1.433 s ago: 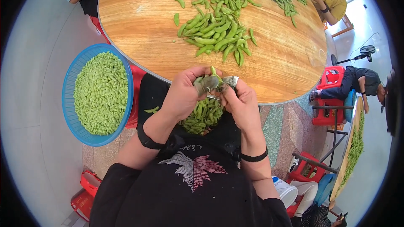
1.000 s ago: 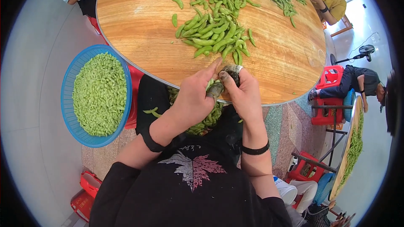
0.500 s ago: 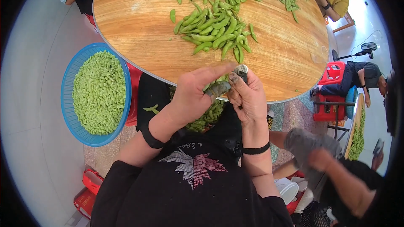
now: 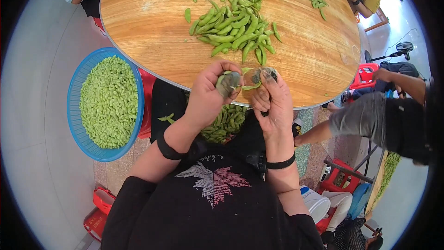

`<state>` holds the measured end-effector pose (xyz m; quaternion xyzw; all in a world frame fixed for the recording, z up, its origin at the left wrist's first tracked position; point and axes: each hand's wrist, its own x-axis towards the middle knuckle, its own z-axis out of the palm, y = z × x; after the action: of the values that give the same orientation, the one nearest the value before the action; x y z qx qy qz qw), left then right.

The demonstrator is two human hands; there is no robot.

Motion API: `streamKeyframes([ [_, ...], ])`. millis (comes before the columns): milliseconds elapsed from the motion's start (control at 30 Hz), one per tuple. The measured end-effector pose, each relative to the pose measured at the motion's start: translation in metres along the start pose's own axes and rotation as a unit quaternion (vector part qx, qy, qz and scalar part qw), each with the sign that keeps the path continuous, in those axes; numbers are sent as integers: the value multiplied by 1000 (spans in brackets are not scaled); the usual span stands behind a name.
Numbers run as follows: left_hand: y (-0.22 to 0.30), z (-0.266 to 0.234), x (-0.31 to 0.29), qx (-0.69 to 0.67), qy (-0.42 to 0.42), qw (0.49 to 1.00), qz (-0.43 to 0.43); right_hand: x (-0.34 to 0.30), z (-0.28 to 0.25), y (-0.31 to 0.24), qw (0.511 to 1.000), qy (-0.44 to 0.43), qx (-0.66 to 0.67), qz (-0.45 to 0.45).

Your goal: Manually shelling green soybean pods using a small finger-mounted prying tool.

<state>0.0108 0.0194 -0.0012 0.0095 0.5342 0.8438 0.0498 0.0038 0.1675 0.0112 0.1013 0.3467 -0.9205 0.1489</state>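
- Your left hand is curled, its greenish-grey covered thumb folded inward; you have a bit of green by that thumb, though whether you are gripping it I cannot tell.
- Your right hand is pinched, with thumb and forefinger on a split green pod.
- That pod lies in the gap between your hands, nearer the right; its long axis seems to run crosswise, from the right fingertips toward the left thumb, but its ends are partly hidden.
- Straight ahead of both hands, on the wooden table, you have the pile of green pods; its nearest pods point roughly toward you and lie just beyond your right fingertips.
- Below your hands, more green pods lie at your lap.
- Well to the left of your left hand stands the blue basket of pale green beans.
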Motion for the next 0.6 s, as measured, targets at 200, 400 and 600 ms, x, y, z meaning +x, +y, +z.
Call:
streamKeyframes([
  [200,4,-10,-4,-113,-80,986,-93,-8,7,-7,936,38,-341,-78],
  [400,8,-10,-8,-96,-94,980,-145,-23,19,3,832,21,-504,-230],
  [600,36,-69,-23,58,66,994,-62,-17,26,-36,689,-305,-657,-28],
])
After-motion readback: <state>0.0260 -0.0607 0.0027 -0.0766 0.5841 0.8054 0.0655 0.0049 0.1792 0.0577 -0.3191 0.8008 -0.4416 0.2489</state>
